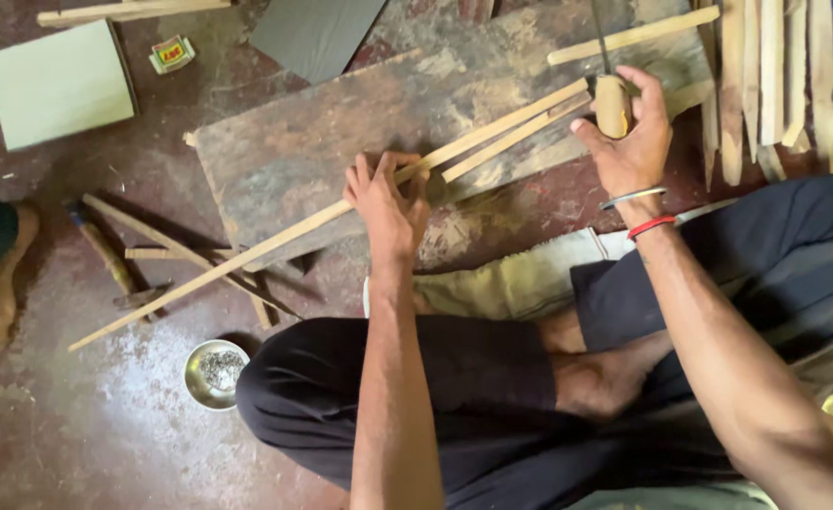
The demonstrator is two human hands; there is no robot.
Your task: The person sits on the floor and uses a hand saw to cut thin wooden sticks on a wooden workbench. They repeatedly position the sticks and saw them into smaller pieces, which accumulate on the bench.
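Observation:
I sit cross-legged on the floor in front of a worn wooden board [341, 142]. My left hand [385, 200] presses down on a long thin wooden strip [246, 253] that lies slantwise across the board and runs off its near left edge. A second, shorter strip [516, 138] lies beside it. My right hand [632, 132] is closed on a tool with a rounded wooden handle [612, 104], held upright over the right ends of the strips. Its thin blade [601, 38] rises away from me.
Several wooden slats [766, 76] lie at the top right. A hammer [105, 255] and loose sticks [190, 260] rest on the floor at left, near a small metal bowl [214, 374] of small nails. A pale green panel [58, 83], a dark sheet [314, 33] and a small box [171, 53] lie farther off.

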